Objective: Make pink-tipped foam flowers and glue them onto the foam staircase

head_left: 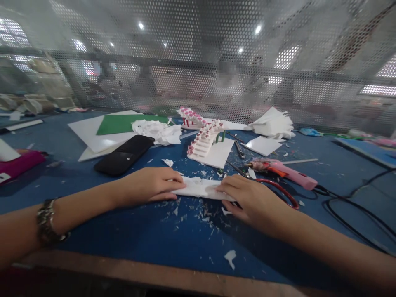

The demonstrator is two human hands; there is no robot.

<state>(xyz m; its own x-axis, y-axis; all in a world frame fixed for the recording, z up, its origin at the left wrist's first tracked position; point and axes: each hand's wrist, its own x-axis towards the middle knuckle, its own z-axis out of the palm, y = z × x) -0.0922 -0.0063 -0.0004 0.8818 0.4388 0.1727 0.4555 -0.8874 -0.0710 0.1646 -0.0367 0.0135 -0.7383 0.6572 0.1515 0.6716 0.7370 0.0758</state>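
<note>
A long folded strip of white tissue lies across the blue table between my hands. My left hand grips its left end, thumb below and fingers on top. At the right end, my right hand pinches the tissue with bent fingers. Just beyond stands a small white model staircase with dark pink beads along its edge, on a white base. White scraps are scattered around the tissue.
A pink glue gun with a black cable and red-handled scissors lie at right. A black case, green sheet and crumpled tissue are back left. Behind rises a perforated metal screen.
</note>
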